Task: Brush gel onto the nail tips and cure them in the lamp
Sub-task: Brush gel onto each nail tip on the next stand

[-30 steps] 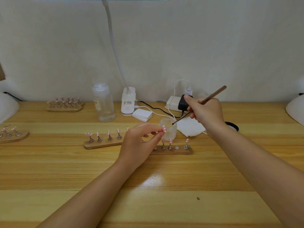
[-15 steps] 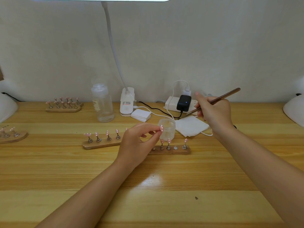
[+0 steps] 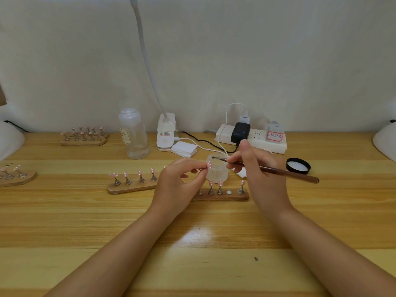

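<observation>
My left hand [image 3: 177, 185] pinches a small stand with a pink nail tip [image 3: 209, 165] at its top, held just left of the frosted gel jar [image 3: 217, 171]. My right hand [image 3: 257, 168] holds a thin brown brush [image 3: 285, 173] almost level, bristles over the jar's rim and handle end pointing right. In front of the jar lies a wooden holder [image 3: 222, 196] with several pink tips on stands and one bare socket. A second holder [image 3: 130, 186] with pink tips lies to the left, partly behind my left hand.
The jar's black lid [image 3: 298, 166] lies to the right. At the back stand a clear bottle [image 3: 134, 133], a clip lamp base [image 3: 165, 131], a pad stack [image 3: 184, 148] and a power strip [image 3: 252, 138]. More tip holders [image 3: 83, 138] [image 3: 15, 176] sit left. White domes [image 3: 385, 138] flank both edges.
My right hand swung the brush from pointing up and right to lying nearly flat, and moved back to the jar. My left hand kept its hold on the tip stand.
</observation>
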The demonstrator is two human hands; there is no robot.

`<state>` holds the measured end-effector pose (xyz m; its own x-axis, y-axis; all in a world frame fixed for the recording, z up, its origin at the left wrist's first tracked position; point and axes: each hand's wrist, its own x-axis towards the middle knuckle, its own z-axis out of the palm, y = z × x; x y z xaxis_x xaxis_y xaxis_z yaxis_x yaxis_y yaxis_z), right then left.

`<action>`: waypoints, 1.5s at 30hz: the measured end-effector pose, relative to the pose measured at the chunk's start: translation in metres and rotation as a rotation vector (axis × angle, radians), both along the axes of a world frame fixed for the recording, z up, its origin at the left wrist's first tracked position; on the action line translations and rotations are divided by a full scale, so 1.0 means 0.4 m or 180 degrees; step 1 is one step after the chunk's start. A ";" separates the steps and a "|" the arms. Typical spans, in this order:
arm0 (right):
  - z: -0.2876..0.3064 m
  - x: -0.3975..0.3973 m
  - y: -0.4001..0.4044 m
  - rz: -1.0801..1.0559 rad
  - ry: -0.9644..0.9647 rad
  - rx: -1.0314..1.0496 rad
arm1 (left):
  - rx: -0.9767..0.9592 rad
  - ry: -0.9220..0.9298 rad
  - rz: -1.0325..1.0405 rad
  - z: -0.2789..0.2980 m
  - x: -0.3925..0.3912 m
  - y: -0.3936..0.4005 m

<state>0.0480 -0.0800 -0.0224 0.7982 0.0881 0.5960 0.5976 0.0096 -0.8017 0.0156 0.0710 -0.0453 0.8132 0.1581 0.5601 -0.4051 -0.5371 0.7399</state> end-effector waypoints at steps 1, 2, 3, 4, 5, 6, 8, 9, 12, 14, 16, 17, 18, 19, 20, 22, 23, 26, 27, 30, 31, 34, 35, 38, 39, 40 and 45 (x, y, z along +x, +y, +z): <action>-0.001 0.000 0.000 0.0000 -0.0013 -0.0004 | 0.0009 0.0003 -0.0004 0.001 0.001 -0.002; -0.002 0.000 0.000 0.0001 -0.0028 -0.0024 | 0.0018 0.0007 -0.0007 0.002 0.002 -0.003; -0.004 -0.001 0.001 -0.0003 -0.0043 -0.0055 | 0.0020 0.0012 -0.0007 0.002 0.002 -0.003; -0.006 -0.001 0.001 -0.0015 -0.0061 -0.0092 | 0.0014 0.0015 -0.0007 0.002 0.002 -0.004; -0.008 -0.001 0.003 -0.0027 -0.0081 -0.0130 | 0.0007 0.0014 -0.0005 0.002 0.000 -0.003; -0.010 -0.001 0.004 -0.0037 -0.0097 -0.0162 | 0.0000 0.0012 -0.0002 0.002 -0.001 -0.002; -0.012 -0.001 0.007 -0.0041 -0.0127 -0.0188 | 0.0003 -0.0009 0.0001 0.001 -0.002 -0.002; -0.012 -0.001 0.008 -0.0040 -0.0134 -0.0183 | 0.0013 -0.0022 0.0003 0.001 -0.002 -0.002; -0.014 -0.001 0.009 -0.0039 -0.0129 -0.0164 | 0.0046 -0.0054 0.0015 0.002 -0.003 -0.003; -0.016 -0.002 0.009 -0.0036 -0.0124 -0.0168 | 0.0055 -0.0065 0.0016 0.002 -0.003 -0.002; -0.017 -0.004 0.009 -0.0022 -0.0101 -0.0151 | 0.0055 -0.0065 0.0024 0.003 -0.003 -0.002; -0.017 -0.005 0.009 -0.0013 -0.0086 -0.0131 | 0.0057 -0.0064 0.0030 0.003 -0.003 -0.002; -0.016 -0.006 0.010 -0.0010 -0.0077 -0.0114 | 0.0061 -0.0060 0.0038 0.003 -0.002 -0.003; -0.016 -0.006 0.010 -0.0011 -0.0072 -0.0097 | 0.0069 -0.0053 0.0045 0.002 -0.002 -0.003; -0.017 -0.007 0.010 -0.0007 -0.0060 -0.0080 | 0.0078 -0.0047 0.0050 0.002 -0.002 -0.003; -0.018 -0.009 0.009 0.0003 -0.0033 -0.0052 | 0.0082 -0.0054 0.0057 0.003 -0.003 -0.003; -0.018 -0.010 0.008 0.0004 -0.0029 -0.0046 | 0.0078 -0.0061 0.0057 0.003 -0.003 -0.003; -0.020 -0.013 0.005 0.0023 -0.0011 -0.0019 | 0.0082 -0.0064 0.0053 0.003 -0.004 -0.002; -0.020 -0.014 0.004 0.0032 -0.0002 0.0016 | 0.0088 -0.0067 0.0053 0.003 -0.004 -0.002; -0.019 -0.015 0.004 0.0016 -0.0068 0.0144 | 0.0084 -0.0075 0.0050 0.003 -0.004 -0.003; -0.019 -0.014 0.005 -0.0014 -0.0096 0.0163 | 0.0084 -0.0077 0.0046 0.003 -0.005 -0.002; -0.017 -0.009 0.010 -0.0089 -0.0064 0.0114 | 0.0135 -0.0088 0.0025 0.002 -0.003 -0.002; -0.017 -0.007 0.012 -0.0092 -0.0055 0.0068 | 0.0155 -0.0092 0.0017 0.003 -0.003 -0.002; -0.020 -0.006 0.014 -0.0047 -0.0042 -0.0010 | 0.0163 -0.0100 0.0013 0.005 -0.001 -0.003; -0.020 -0.006 0.014 -0.0036 -0.0026 -0.0014 | 0.0165 -0.0101 0.0017 0.005 -0.001 -0.003; -0.021 -0.007 0.014 -0.0034 -0.0009 -0.0013 | 0.0168 -0.0094 0.0021 0.004 -0.002 -0.003; -0.021 -0.010 0.009 0.0032 0.0043 0.0045 | 0.0126 -0.0069 0.0025 0.004 -0.003 -0.003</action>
<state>0.0442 -0.0763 -0.0309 0.8052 0.0878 0.5864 0.5866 0.0269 -0.8095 0.0144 0.0697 -0.0437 0.7997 0.1416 0.5834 -0.4165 -0.5690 0.7090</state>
